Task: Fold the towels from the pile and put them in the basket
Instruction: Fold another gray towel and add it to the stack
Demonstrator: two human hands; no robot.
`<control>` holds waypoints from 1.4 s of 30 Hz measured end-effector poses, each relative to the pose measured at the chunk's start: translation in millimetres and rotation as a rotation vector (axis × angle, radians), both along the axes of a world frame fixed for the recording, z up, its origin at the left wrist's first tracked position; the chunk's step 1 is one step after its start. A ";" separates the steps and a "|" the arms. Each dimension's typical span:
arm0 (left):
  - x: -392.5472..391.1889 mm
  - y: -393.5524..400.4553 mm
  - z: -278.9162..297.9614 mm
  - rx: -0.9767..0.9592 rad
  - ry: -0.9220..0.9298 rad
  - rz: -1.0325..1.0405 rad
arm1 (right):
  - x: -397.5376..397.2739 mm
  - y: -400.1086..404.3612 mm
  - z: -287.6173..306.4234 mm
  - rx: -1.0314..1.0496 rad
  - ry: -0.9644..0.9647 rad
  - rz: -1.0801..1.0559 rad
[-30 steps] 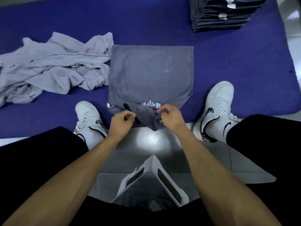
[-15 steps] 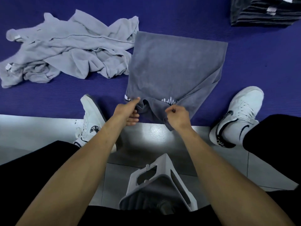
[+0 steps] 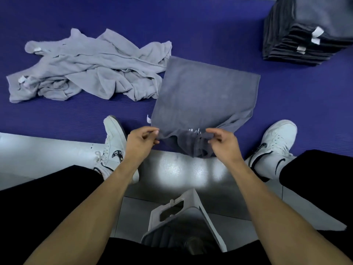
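A blue mat (image 3: 191, 25) covers the grey floor (image 3: 177, 169); on it, left of the dark towel (image 3: 206, 96), lies a crumpled pale pile (image 3: 91, 67), a folded stack (image 3: 305, 35) far right

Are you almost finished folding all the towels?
Not yet. Done: a tall stack of folded dark towels sits on the blue mat. In hand: the left hand and right hand pinch the near edge of a dark grey towel. Left: the crumpled light grey pile.
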State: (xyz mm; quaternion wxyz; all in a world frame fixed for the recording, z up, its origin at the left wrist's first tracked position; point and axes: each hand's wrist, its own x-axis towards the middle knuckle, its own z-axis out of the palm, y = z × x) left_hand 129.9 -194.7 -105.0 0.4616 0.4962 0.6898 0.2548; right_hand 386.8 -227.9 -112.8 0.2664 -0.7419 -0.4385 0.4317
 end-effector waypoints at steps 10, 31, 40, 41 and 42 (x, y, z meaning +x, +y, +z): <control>-7.1 34.2 41.2 0.688 0.565 -0.595 | 58.5 -9.2 48.7 0.404 -0.584 0.257; 65.1 115.2 291.9 1.418 0.514 -0.487 | 103.6 55.6 307.7 1.069 -0.750 -0.006; 77.9 103.1 353.5 0.987 0.301 -0.320 | 103.7 44.7 387.1 0.663 -0.857 0.076; 77.7 111.9 352.6 0.907 0.403 -0.384 | 107.5 48.5 386.2 0.600 -0.852 0.100; 78.7 123.1 350.8 0.815 0.538 -0.458 | 110.9 54.7 384.0 0.520 -0.864 0.138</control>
